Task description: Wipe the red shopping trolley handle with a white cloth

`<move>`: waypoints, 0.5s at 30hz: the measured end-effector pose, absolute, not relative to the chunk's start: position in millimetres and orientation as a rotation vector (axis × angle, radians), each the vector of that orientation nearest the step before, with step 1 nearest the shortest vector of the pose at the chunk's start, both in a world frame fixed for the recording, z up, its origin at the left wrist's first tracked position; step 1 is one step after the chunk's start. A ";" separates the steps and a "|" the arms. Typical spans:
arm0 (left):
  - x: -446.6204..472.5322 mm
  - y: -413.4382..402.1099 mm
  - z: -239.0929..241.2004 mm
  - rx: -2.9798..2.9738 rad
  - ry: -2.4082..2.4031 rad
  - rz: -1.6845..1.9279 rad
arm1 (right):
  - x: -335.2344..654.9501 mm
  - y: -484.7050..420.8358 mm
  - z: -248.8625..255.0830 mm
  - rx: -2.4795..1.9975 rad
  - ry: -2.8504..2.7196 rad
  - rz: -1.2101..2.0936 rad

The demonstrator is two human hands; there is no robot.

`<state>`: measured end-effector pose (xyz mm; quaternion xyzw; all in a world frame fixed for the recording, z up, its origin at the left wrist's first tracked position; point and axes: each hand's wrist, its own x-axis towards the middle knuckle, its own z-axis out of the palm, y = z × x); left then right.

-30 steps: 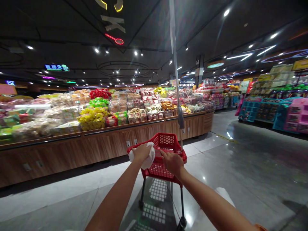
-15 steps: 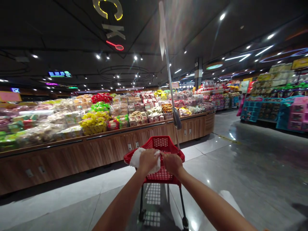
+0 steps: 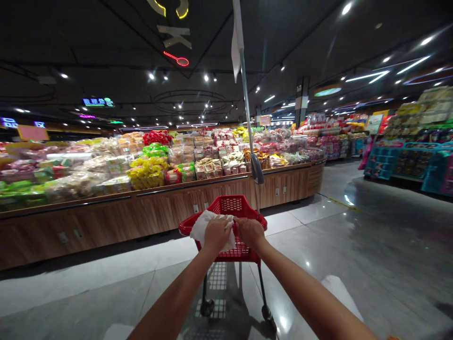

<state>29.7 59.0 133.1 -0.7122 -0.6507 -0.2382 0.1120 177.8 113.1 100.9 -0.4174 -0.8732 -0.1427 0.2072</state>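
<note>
White cloth — under left hand.

Bright spotlights dot a dark ceiling above a glossy grey floor and a long wood-fronted counter.

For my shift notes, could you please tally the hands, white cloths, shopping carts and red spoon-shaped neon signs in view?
Hands: 2 (left hand, right hand)
White cloth: 1
Red shopping cart: 1
Red spoon-shaped neon sign: 1
Total: 5
</note>
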 end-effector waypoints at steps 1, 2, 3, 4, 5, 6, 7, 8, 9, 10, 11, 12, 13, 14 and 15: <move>25.7 57.2 132.1 -2.112 -1.886 -0.707 | 177.7 113.5 101.2 -1.151 -2.435 -0.402; 18.7 55.6 131.5 -2.116 -1.873 -0.722 | 177.4 114.0 101.5 -1.140 -2.439 -0.408; 9.5 54.2 130.9 -2.106 -1.874 -0.744 | 176.9 114.5 101.6 -1.133 -2.440 -0.412; -0.8 52.7 130.2 -2.086 -1.886 -0.769 | 176.0 115.1 101.5 -1.129 -2.441 -0.415; -10.9 51.0 128.9 -2.061 -1.901 -0.798 | 174.9 115.7 101.2 -1.129 -2.440 -0.417; -19.5 49.2 127.1 -2.032 -1.914 -0.829 | 173.5 116.2 100.8 -1.133 -2.438 -0.421; -25.4 47.4 124.6 -2.004 -1.918 -0.861 | 171.9 116.5 100.2 -1.137 -2.435 -0.427; -27.9 45.8 121.7 -1.985 -1.907 -0.886 | 170.0 116.6 99.6 -1.137 -2.433 -0.433; -26.8 44.6 118.7 -1.974 -1.881 -0.905 | 168.2 116.5 99.2 -1.135 -2.428 -0.440; -22.6 44.0 116.1 -1.971 -1.846 -0.915 | 166.5 116.2 98.9 -1.131 -2.423 -0.446; -16.2 44.3 114.4 -1.973 -1.808 -0.917 | 165.0 115.8 98.9 -1.127 -2.420 -0.448; -8.9 45.4 113.9 -1.986 -1.769 -0.912 | 163.9 115.4 99.1 -1.122 -2.421 -0.445; -2.0 47.2 114.8 -2.007 -1.738 -0.899 | 163.1 115.1 99.6 -1.118 -2.424 -0.439; 3.1 49.5 116.9 -2.028 -1.723 -0.880 | 162.8 114.9 100.1 -1.111 -2.431 -0.432; 5.5 51.8 120.0 -2.040 -1.727 -0.860 | 162.7 114.9 100.6 -1.104 -2.439 -0.426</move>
